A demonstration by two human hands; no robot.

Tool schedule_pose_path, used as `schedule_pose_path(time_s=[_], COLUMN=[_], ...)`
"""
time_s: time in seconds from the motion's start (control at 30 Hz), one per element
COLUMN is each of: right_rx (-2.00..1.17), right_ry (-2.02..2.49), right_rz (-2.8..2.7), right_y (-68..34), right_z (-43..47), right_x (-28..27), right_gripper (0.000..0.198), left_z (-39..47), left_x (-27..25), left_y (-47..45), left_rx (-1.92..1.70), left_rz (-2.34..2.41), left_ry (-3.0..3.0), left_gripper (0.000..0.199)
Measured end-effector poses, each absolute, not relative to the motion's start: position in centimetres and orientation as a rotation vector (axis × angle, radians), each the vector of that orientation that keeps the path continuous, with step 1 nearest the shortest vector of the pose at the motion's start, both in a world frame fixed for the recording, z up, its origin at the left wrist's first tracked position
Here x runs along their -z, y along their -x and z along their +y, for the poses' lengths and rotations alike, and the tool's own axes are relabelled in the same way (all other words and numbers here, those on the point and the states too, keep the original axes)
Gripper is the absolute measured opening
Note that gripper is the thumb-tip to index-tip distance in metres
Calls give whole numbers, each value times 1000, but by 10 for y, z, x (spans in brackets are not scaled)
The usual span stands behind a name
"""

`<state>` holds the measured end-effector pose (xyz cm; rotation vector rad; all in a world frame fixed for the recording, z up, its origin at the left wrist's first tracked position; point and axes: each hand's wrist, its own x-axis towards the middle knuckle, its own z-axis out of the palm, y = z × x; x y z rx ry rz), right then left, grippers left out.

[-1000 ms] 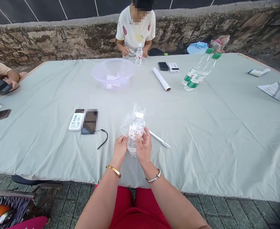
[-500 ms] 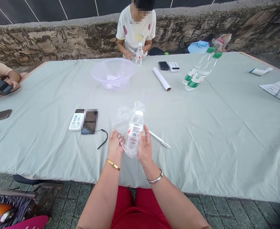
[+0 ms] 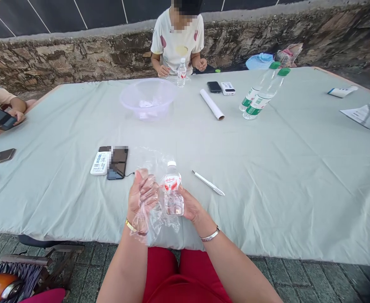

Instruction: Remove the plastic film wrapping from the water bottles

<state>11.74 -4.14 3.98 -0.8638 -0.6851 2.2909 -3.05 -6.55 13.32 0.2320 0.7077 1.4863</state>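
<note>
Near the table's front edge my right hand (image 3: 191,203) grips a small clear water bottle (image 3: 173,195) from its right side. The bottle has a white cap and a red and white label, and stands nearly upright. My left hand (image 3: 143,191), fingers curled, is closed on thin clear plastic film (image 3: 155,216), which also drapes over its fingers and wrist. Some of the film reaches behind the bottle; whether it touches the bottle I cannot tell. A white pen (image 3: 208,183) lies to the right of the bottle. Left of my hands are a dark phone (image 3: 118,164) and a white power bank (image 3: 100,162).
A translucent purple basin (image 3: 149,99) holds white pieces. Beyond it another person (image 3: 178,44) sits behind a similar bottle (image 3: 181,73). A white roll (image 3: 212,104) lies near two green-capped bottles (image 3: 259,103). At far left a person's hand (image 3: 17,115) holds a dark device.
The film has come away from around the bottle and now bunches over my left hand. My right hand has turned the bottle label-forward and lowered it. The person opposite has parted their hands.
</note>
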Motion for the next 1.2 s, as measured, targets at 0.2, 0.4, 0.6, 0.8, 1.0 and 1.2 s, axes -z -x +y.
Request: schedule_pose_path(time_s=[0.2, 0.4, 0.6, 0.8, 1.0, 1.2], right_rx=[-2287, -2261, -2243, -2143, -1882, -1453], right_ry=[763, 517, 301, 362, 753, 961], right_rz=[-577, -584, -683, -866, -1143, -1354], right_y=[-129, -151, -163, -163, -166, -145], right_z=[-46, -35, -29, -24, -14, -6], right_x=[-37, -40, -45, -61, -71, -70], right_gripper=[55, 67, 65, 72, 51, 57], left_z=[-66, -64, -80, -77, -82, -85], left_x=[-136, -129, -136, -127, -123, -142], left_y=[78, 123, 134, 132, 143, 142], left_rx=[-1760, -1769, -1378, -668, -592, -903], left_rz=[721, 1282, 1461, 1954, 2160, 1938], left_ry=[-271, -432, -925, -1411, -1493, -1163], left_gripper=[43, 20, 34, 26, 21, 16])
